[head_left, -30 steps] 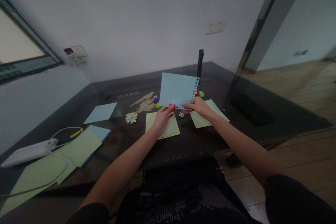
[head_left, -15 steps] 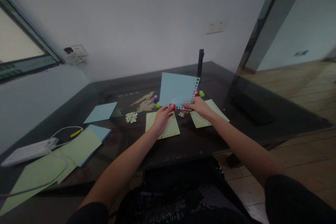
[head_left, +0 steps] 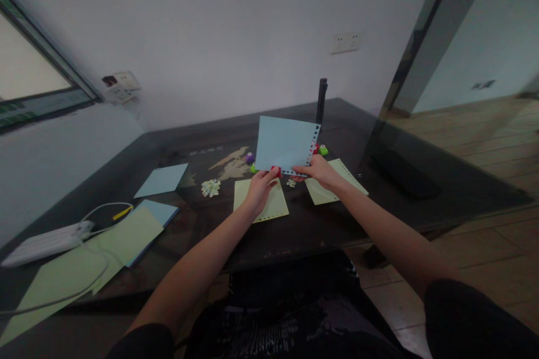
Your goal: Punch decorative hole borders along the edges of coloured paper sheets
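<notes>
A light blue sheet of paper (head_left: 284, 143) is held tilted up above the table, with small shapes punched along its right and lower edges. My left hand (head_left: 259, 190) is closed around a small red craft punch (head_left: 276, 171), thumb on top, at the sheet's lower edge. With thumb and fingers, my right hand (head_left: 322, 173) pinches the lower right corner. Beneath the hands lie a pale yellow sheet (head_left: 273, 205) and, to the right, another yellow sheet (head_left: 322, 193), both with punched edges. The underside of the punch is hidden by my fingers.
Behind the sheet sit a purple punch (head_left: 250, 158), a green punch (head_left: 323, 150) and others. Paper scraps (head_left: 210, 188) are heaped left of the hands. Farther left are a blue sheet (head_left: 162, 180), stacked paper (head_left: 126, 230) and a white power strip (head_left: 46, 244) with cables. A black upright object (head_left: 322, 101) stands behind.
</notes>
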`<action>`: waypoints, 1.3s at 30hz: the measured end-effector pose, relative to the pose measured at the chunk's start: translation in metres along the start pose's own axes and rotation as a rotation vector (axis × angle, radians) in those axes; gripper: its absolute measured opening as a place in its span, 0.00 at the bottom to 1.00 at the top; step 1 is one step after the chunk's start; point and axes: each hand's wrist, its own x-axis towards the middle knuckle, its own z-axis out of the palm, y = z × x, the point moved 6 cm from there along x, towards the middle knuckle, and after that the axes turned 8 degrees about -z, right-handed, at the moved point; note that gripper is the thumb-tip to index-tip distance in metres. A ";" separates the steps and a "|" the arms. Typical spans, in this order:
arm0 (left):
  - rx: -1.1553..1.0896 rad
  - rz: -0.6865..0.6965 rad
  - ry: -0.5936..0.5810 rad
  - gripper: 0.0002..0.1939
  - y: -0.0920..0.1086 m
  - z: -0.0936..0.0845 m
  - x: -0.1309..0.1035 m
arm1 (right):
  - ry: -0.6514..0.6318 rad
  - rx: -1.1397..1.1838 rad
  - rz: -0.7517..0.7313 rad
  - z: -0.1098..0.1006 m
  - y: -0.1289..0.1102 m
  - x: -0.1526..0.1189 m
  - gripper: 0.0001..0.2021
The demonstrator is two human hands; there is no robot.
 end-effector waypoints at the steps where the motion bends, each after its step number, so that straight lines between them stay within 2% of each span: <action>1: 0.003 0.005 -0.002 0.12 0.000 0.000 0.000 | -0.002 0.002 -0.002 0.000 0.000 0.000 0.10; 16: 0.027 0.036 0.002 0.12 0.001 0.001 0.001 | 0.001 0.009 -0.014 0.000 0.001 0.000 0.11; 29: 0.103 0.209 0.015 0.13 0.011 0.003 0.000 | 0.023 0.010 -0.028 0.002 -0.008 -0.003 0.12; 39: 0.192 0.246 0.039 0.13 0.013 0.000 0.001 | 0.047 0.049 -0.031 0.000 -0.006 -0.002 0.15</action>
